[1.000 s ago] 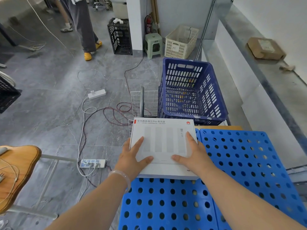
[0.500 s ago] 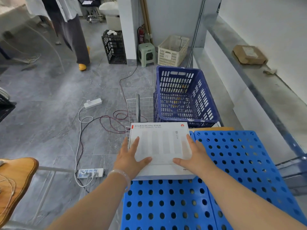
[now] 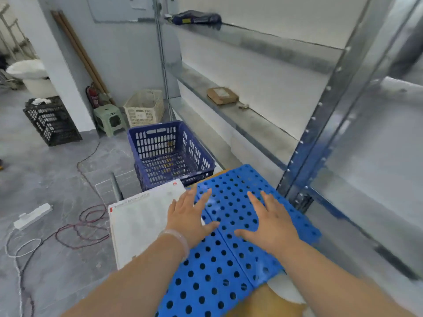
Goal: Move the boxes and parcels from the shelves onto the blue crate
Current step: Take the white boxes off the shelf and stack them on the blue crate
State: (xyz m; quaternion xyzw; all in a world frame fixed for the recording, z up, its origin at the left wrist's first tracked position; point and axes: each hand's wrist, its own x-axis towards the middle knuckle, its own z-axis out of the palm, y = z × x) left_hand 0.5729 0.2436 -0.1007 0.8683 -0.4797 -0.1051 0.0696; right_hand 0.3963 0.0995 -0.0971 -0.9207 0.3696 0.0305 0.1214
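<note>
A flat white box (image 3: 142, 219) lies on the left part of the bright blue perforated crate top (image 3: 231, 255). My left hand (image 3: 191, 217) hovers with straight fingers over the box's right edge and the crate. My right hand (image 3: 270, 223) is spread flat above the crate, holding nothing. A brown cardboard parcel (image 3: 222, 95) sits on the middle metal shelf (image 3: 258, 124) to the right. A dark blue parcel (image 3: 196, 19) lies on the upper shelf.
A dark blue slotted basket (image 3: 169, 154) stands just beyond the crate. Behind it are a cream basket (image 3: 144, 108), a green stool (image 3: 109, 118) and a black crate (image 3: 51, 121). Cables and a power strip (image 3: 32, 216) lie on the grey floor left. A shelf upright (image 3: 320, 115) rises right.
Both hands have come off the white box and shifted right over the crate. The view has swung up and right toward the shelves.
</note>
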